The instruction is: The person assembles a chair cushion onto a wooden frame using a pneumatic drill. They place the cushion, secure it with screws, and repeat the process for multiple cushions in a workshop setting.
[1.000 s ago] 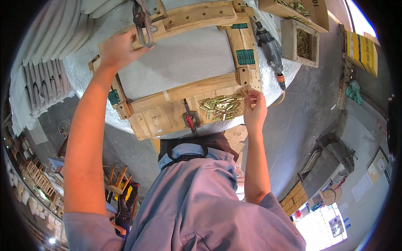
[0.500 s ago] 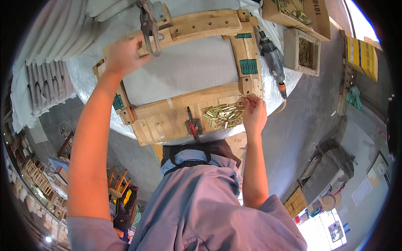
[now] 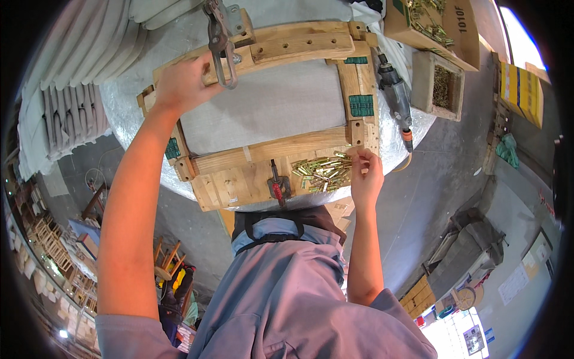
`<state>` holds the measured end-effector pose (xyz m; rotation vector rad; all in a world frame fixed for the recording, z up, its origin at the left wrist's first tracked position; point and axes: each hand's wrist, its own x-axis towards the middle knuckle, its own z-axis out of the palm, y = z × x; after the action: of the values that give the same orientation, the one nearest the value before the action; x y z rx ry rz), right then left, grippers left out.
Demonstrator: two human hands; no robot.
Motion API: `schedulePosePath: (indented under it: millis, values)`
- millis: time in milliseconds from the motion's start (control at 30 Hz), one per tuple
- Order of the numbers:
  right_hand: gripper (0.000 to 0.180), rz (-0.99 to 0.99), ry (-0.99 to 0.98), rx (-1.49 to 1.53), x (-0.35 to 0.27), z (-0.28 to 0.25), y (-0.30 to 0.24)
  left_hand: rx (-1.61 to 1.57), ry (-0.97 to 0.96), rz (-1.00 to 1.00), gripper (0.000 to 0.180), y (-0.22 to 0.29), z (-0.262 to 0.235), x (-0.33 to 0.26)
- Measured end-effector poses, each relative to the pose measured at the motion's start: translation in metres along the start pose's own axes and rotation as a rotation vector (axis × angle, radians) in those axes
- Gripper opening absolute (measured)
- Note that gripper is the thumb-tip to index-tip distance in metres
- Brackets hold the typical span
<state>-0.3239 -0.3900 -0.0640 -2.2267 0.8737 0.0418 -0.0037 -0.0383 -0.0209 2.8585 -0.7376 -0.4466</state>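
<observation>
Hand (image 3: 184,85), left, curled over wooden rail (image 3: 245,55)

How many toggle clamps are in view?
2: a grey metal clamp at the far wooden rail, beside the left hand, and a red-handled clamp on the near wooden board. The left hand may hide others.

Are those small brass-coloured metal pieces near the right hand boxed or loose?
Loose: the small brass-coloured metal pieces lie in a jumbled heap directly on the pale wooden board, by the right hand.
</observation>
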Motion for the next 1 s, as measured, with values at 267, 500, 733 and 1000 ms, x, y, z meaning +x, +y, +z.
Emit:
schedulePosePath:
  millis: [267, 500, 733, 1000]
  values:
    - [0.031, -0.132, -0.149, -0.008, -0.001, -0.008, -0.026, 0.018, 0.013, 0.019, 0.060, -0.004, 0.006, 0.001]
    - [0.025, -0.101, -0.179, 0.024, 0.001, -0.009, -0.008, -0.003, 0.033, 0.015, 0.060, -0.001, 0.004, 0.000]
    - [0.020, -0.149, -0.135, -0.047, 0.001, -0.005, -0.002, -0.023, 0.031, 0.016, 0.058, -0.002, 0.005, 0.000]
    - [0.016, 0.002, -0.061, 0.186, -0.008, -0.015, -0.011, 0.047, 0.022, -0.011, 0.067, 0.002, 0.001, -0.002]
